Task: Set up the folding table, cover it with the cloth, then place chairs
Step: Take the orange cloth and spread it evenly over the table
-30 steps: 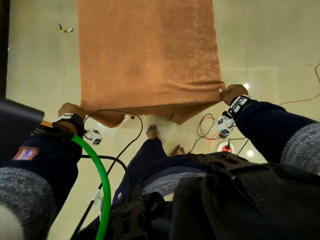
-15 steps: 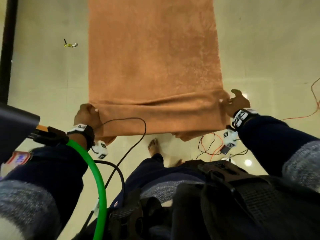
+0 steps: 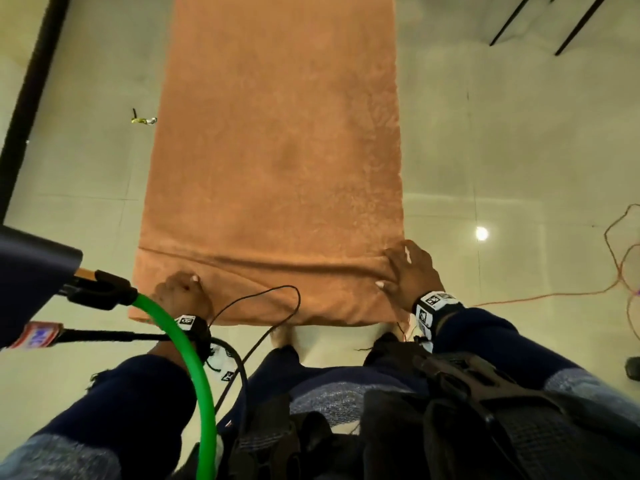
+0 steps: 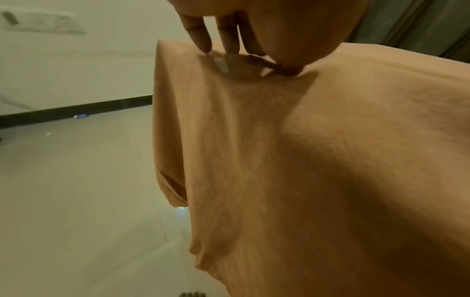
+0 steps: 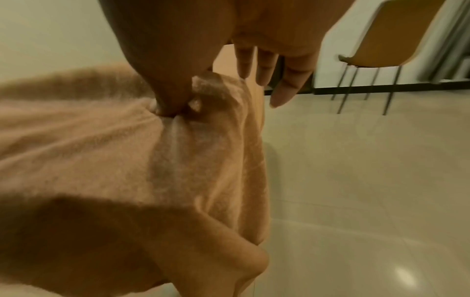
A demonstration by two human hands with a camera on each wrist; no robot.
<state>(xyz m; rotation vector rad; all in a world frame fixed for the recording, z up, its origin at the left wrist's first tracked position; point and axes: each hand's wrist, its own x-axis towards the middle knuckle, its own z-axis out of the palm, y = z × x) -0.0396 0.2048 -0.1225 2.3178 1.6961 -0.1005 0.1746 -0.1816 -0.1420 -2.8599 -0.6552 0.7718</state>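
An orange cloth (image 3: 277, 150) covers the whole long table, and its near end hangs down over the edge toward my legs. My left hand (image 3: 183, 294) is at the near left corner, fingertips and thumb pinching a small ridge of cloth (image 4: 305, 160); the left wrist view shows this hand (image 4: 249, 58) from below. My right hand (image 3: 405, 271) is at the near right corner. In the right wrist view its thumb and forefinger (image 5: 183, 108) pinch a bunched fold of cloth (image 5: 101, 160) while the other fingers stick out straight. The table itself is hidden.
A tan chair (image 5: 386, 36) on thin metal legs stands to the far right, its black legs (image 3: 575, 26) just in the head view. Orange cable (image 3: 616, 244) loops on the floor at right. A small object (image 3: 143, 120) lies on the tiles left of the table. A black skirting (image 3: 27, 109) runs along the left.
Both hands came in from the cloth's outer corners onto the table's near end. The near hem, crooked a second ago, now hangs straighter across.
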